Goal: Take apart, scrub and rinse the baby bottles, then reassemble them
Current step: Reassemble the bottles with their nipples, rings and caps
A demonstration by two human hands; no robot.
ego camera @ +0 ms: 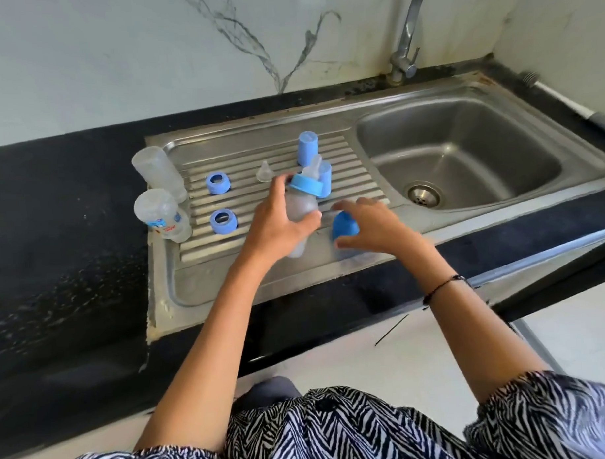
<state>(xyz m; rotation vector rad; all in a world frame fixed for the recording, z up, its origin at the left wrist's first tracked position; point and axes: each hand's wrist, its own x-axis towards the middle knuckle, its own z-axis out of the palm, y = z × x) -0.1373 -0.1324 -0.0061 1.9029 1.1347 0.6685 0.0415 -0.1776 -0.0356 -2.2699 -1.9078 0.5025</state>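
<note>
Blue cap [344,225] sits on the drainboard [227,276] directly under my right hand [373,227]. That hand's fingers arch over it from the 3 o'clock side, thumb low near the front edge and fingertips at its far rim. I cannot tell whether they have closed on the cap or only cage it; contact looks likely but is blurred.

My left hand [277,223] grips the frosted bottle [302,208] around its body, fingers wrapped and thumb across the near face. The bottle's long axis tilts from 7 o'clock at its base to 1 o'clock at its teat [314,168], with the blue collar [306,185] already screwed on. So the teat end points up and away from me.

Key relation: the cap lies just beside the bottle's lower body, at its 4 o'clock, well below the teat. The right hand is the nearer one. Judged next move: lift the cap, carry it toward 11 o'clock, turn its open mouth onto the teat along the bottle's tilted axis.

Elsewhere, at 9 o'clock, two bare bottles [163,213] and two loose collars [222,221] wait; a loose teat [265,172] and upright caps [308,148] stand behind.
</note>
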